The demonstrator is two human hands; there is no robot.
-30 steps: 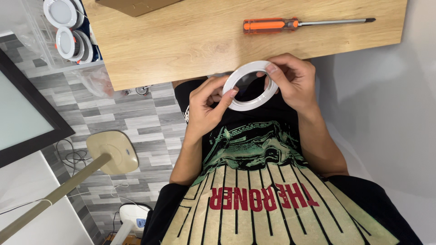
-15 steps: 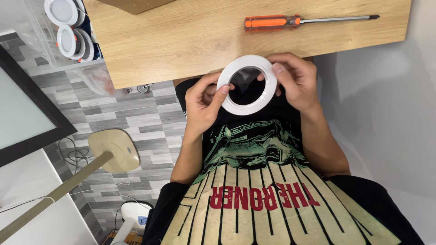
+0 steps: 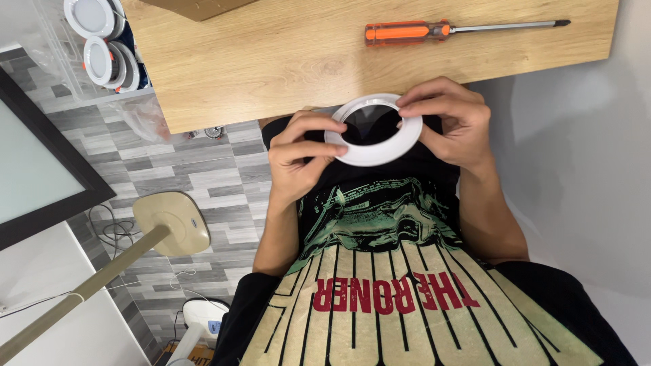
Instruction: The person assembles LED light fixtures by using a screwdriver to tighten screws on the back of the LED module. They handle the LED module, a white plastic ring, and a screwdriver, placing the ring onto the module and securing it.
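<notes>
Surroundings: a wooden tabletop (image 3: 285, 61) lies just beyond your hands, and an orange-handled screwdriver (image 3: 461, 30) rests on it, well apart from your fingers.
Further off: white round fittings (image 3: 102, 41) sit in a clear bin at the table's end, and a lamp base (image 3: 173, 220) stands on the tiled floor below.
In the way: nothing sits between your hands and the table edge.
Ring: you hold the white ring (image 3: 374, 130) close to your chest, just short of the table edge.
Facing: its open face is turned up toward you, slightly tilted; being round, it has no long axis.
Left hand (image 3: 298, 159): it pinches the ring's left rim.
Right hand (image 3: 451, 122): it grips the right rim, with your fingers over the top.
</notes>
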